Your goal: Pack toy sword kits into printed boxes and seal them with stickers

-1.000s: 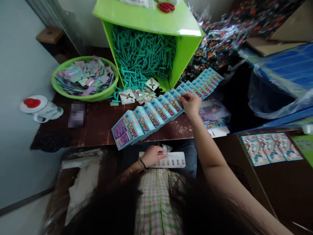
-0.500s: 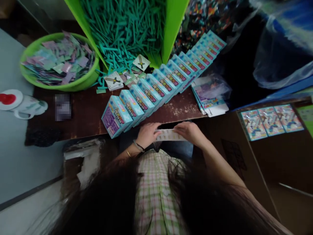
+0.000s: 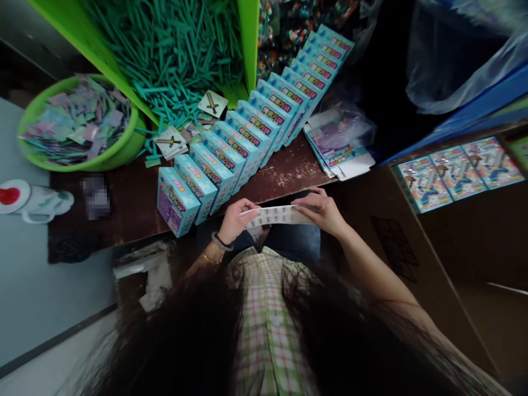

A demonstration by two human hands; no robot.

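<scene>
Between my two hands a white strip with rows of small printed marks (image 3: 274,216) is stretched over my lap, just off the table's front edge. My left hand (image 3: 238,221) pinches its left end between thumb and fingers. At the other end, my right hand (image 3: 319,212) grips the strip, thumb below and fingers above. Close to my left hand, a slanting row of light blue printed boxes (image 3: 235,148) runs from the table's front towards the back right. What exactly the strip's print shows is too small to read.
A green basin of small packets (image 3: 136,140) and a lidded mug (image 3: 35,201) stand left. Behind is a bright green bin (image 3: 250,49) of teal sticks. Sword-printed cards (image 3: 170,142) lie before it. Flat cartons (image 3: 350,165) rest right, and three printed packs (image 3: 460,173) lie farther right.
My hands have moved slightly apart, and more of the strip shows, now bowed. The head view has turned, shifting the table's things to the left.
</scene>
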